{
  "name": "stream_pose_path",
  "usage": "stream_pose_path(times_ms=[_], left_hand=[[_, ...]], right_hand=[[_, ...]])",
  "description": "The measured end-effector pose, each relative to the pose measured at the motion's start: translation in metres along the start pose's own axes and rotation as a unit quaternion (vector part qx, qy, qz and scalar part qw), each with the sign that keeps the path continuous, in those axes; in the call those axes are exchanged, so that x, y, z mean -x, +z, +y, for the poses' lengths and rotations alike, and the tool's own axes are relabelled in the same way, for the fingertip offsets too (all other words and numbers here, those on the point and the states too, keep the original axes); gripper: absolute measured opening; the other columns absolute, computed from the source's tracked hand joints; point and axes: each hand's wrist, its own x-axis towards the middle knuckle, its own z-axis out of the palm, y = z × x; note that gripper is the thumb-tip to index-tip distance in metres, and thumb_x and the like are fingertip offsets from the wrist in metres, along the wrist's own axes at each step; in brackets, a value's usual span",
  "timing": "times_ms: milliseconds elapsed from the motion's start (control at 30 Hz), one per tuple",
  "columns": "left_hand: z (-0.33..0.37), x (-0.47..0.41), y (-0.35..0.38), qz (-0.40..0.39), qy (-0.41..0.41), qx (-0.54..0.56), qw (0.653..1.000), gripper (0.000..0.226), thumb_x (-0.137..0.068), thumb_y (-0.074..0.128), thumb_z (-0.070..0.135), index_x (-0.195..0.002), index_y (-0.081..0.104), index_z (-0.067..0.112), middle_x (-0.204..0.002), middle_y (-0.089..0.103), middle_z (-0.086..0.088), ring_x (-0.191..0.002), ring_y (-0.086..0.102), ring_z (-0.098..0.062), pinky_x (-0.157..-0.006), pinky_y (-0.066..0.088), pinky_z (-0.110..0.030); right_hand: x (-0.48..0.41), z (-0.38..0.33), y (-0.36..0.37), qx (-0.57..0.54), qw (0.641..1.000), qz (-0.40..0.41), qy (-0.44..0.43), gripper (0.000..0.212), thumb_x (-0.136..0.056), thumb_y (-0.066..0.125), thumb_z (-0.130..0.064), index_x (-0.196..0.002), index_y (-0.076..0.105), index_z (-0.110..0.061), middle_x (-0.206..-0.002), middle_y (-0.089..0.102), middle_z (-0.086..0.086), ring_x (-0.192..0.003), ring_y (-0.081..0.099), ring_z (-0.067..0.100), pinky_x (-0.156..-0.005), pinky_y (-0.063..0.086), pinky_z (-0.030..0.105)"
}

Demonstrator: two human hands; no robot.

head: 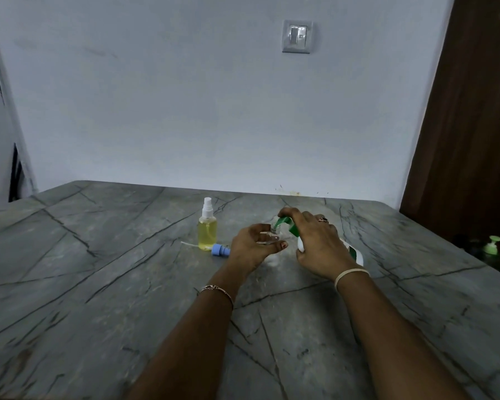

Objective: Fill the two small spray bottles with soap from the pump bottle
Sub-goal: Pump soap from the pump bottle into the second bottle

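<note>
My left hand [254, 246] holds a small bottle [273, 234]. The bottle is clear and its top is off. My fingers and thumb curl round it, and it stands up straight just above the table [98, 284]. I cannot tell if its bottom touches the table.

My right hand [315, 243] holds the pump bottle [355, 252]. My fingers wrap round its neck, and some of them lie on top of the green pump [286, 223]. The pump bottle is white and green. It leans over to the left, toward the small bottle. The tip of the green pump is right at the mouth of the small bottle. I cannot see if any soap is coming out.

To the left of my hands stands the full bottle [207, 230]. It has yellow soap inside and a white spray top on it. Just in front of it, a blue cap [220, 250] lies on its side on the table, with its thin white tube [189, 244] sticking out to the left.

I wear a ring [323, 219] and a pale band [351, 274] on the right side, and a bracelet [217, 289] on my left wrist.

The table is grey stone with dark lines. On the wall behind it is a switch [297, 36]. A brown door [474, 111] is on the right.
</note>
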Motion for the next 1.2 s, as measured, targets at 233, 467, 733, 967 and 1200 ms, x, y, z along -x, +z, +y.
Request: stream_pose_path(times_ms=[233, 467, 733, 967, 1200], left_hand=[[0.0011, 0.0027, 0.0005, -0.006, 0.001, -0.007, 1.000, 0.054, -0.071, 0.083, 0.025, -0.119, 0.064, 0.011, -0.106, 0.072, -0.006, -0.100, 0.068, -0.020, -0.094, 0.053, -0.046], [0.0043, 0.0058, 0.0015, 0.006, 0.008, -0.015, 1.000, 0.054, -0.072, 0.082, 0.029, -0.119, 0.062, 0.012, -0.110, 0.070, -0.005, -0.099, 0.065, -0.015, -0.094, 0.053, -0.036], [0.0048, 0.0053, 0.0008, 0.008, 0.013, -0.030, 0.999, 0.050, -0.075, 0.080, 0.031, -0.119, 0.063, 0.014, -0.103, 0.070, -0.002, -0.099, 0.065, -0.016, -0.093, 0.053, -0.040], [0.0031, 0.0045, 0.0013, 0.012, -0.002, -0.005, 1.000, 0.049, -0.072, 0.082, 0.028, -0.115, 0.064, 0.014, -0.104, 0.072, -0.006, -0.100, 0.067, -0.020, -0.093, 0.054, -0.046], [0.0050, 0.0049, 0.0022, 0.008, 0.011, -0.009, 1.000, 0.044, -0.075, 0.080, 0.025, -0.115, 0.064, 0.014, -0.097, 0.070, -0.004, -0.097, 0.067, -0.018, -0.092, 0.054, -0.042]], right_hand=[[0.0019, 0.0000, 0.0027, 0.029, 1.000, -0.004, 0.010, 0.093, -0.078, 0.063, -0.010, -0.145, 0.010, -0.048, -0.117, 0.051, 0.004, -0.111, 0.048, 0.028, -0.096, 0.041, 0.045], [0.0045, 0.0003, -0.0001, 0.016, 1.000, -0.022, 0.010, 0.091, -0.078, 0.062, -0.009, -0.143, 0.012, -0.050, -0.114, 0.052, 0.003, -0.111, 0.049, 0.030, -0.096, 0.041, 0.046], [-0.0023, -0.0043, 0.0060, 0.008, 1.000, -0.007, 0.009, 0.075, -0.076, 0.065, -0.009, -0.136, 0.028, -0.036, -0.119, 0.052, 0.004, -0.113, 0.048, 0.029, -0.098, 0.039, 0.045], [0.0030, 0.0009, 0.0025, 0.063, 0.998, -0.003, -0.015, 0.107, -0.081, 0.060, -0.009, -0.141, -0.013, -0.058, -0.108, 0.050, 0.004, -0.104, 0.049, 0.028, -0.090, 0.045, 0.043], [0.0029, 0.0023, 0.0012, 0.063, 0.998, -0.026, -0.010, 0.107, -0.078, 0.068, -0.011, -0.145, -0.004, -0.052, -0.113, 0.052, 0.007, -0.109, 0.050, 0.029, -0.092, 0.045, 0.042]])
